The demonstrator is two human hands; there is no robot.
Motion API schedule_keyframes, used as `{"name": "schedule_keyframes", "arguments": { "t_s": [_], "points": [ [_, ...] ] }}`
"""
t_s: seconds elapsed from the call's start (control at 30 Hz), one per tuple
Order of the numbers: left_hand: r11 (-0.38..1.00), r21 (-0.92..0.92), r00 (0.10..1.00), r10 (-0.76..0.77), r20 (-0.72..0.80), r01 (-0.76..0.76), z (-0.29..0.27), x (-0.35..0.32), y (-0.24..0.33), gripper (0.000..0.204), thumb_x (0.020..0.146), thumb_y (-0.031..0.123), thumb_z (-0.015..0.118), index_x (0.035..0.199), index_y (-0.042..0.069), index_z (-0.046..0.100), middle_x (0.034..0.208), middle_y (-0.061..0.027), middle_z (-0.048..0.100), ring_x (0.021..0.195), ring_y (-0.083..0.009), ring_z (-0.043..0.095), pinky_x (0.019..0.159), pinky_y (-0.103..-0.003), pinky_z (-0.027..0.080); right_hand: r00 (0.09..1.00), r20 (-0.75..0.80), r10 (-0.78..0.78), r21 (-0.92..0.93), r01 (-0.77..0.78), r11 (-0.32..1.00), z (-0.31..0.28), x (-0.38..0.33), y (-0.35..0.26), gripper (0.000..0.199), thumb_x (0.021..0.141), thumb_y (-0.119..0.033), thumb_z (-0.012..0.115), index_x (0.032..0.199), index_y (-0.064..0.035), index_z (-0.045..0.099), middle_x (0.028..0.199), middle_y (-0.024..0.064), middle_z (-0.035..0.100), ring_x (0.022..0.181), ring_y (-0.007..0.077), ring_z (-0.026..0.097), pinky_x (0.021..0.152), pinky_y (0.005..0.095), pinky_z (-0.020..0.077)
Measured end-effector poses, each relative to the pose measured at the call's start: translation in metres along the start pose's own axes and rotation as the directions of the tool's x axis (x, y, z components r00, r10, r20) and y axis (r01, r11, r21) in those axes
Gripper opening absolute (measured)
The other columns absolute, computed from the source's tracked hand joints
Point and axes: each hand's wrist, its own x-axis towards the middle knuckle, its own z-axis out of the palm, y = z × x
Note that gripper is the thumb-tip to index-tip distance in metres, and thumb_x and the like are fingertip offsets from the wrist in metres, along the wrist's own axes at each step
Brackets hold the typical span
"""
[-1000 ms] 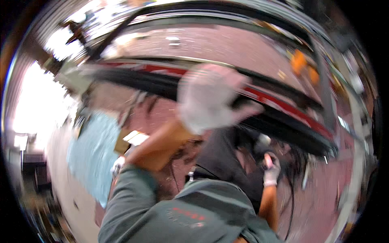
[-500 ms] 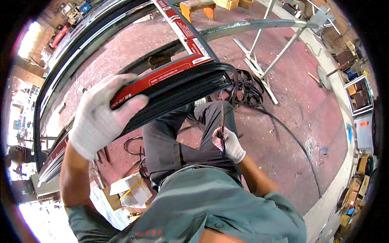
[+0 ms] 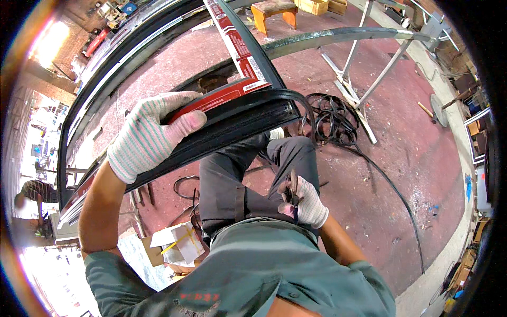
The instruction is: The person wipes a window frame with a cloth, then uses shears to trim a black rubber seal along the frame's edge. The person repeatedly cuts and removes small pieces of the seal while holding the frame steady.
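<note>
My left hand, in a white striped glove, is closed over the near side of a large dark frame faced with red-and-white film. Its thumb presses on a black rubber strip running along that side. At the corner the strip bends off and down to a tangled coil on the floor. My right hand, gloved too, is closed round a slim dark hand tool above my lap. That tool's exact kind is hard to make out. The palm side of my left hand is hidden.
A curved metal bar on thin legs supports the frame's far part. Beyond it stands a small orange stool. An open carton sits by my left side. A hammer lies at right. Another person is at far left.
The view has shifted, so most things sit slightly further right. My right hand has tilted the tool, which now looks shorter. My left hand keeps its grip on the frame.
</note>
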Motion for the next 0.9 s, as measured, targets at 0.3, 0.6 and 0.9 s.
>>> {"name": "schedule_keyframes", "arguments": {
  "t_s": [0.3, 0.6, 0.9],
  "points": [
    [0.969, -0.208, 0.990, 0.141, 0.029, -0.132, 0.001, 0.015, -0.005, 0.051, 0.094, 0.029, 0.072, 0.134, 0.001, 0.060, 0.121, -0.0084, 0.067, 0.112, -0.0134, 0.060, 0.100, -0.032, 0.047, 0.996, 0.060, 0.070, 0.304, -0.085, 0.949, -0.013, -0.003, -0.013, 0.048, 0.077, -0.042, 0.081, 0.100, -0.0081, 0.057, 0.085, 0.0107, 0.053, 0.077, 0.0323, 0.054, 0.071, 0.0404, 0.0455],
    [0.859, 0.341, 0.858, 0.192, 0.477, -0.382, 0.037, 0.142, 0.092, 0.052, 0.097, 0.044, 0.061, 0.133, 0.008, 0.064, 0.105, -0.0082, 0.073, 0.096, -0.0212, 0.069, 0.088, -0.033, 0.054, 0.994, 0.102, 0.039, 0.279, -0.066, 0.958, -0.019, 0.016, -0.044, 0.063, 0.081, -0.058, 0.077, 0.105, -0.0025, 0.062, 0.080, -0.0003, 0.054, 0.070, 0.0108, 0.048, 0.062, 0.0274, 0.0399],
    [0.966, -0.195, 0.445, 0.252, 0.859, -0.170, 0.072, 0.192, 0.075, 0.055, 0.084, 0.028, 0.081, 0.134, 0.010, 0.065, 0.101, -0.0034, 0.071, 0.091, -0.0164, 0.065, 0.081, -0.029, 0.051, 0.969, 0.042, 0.242, 0.356, -0.241, 0.903, -0.024, 0.003, -0.060, 0.053, 0.082, -0.047, 0.080, 0.104, -0.0008, 0.064, 0.079, -0.0011, 0.056, 0.072, 0.0089, 0.051, 0.065, 0.0253, 0.0430]
  ]
}}
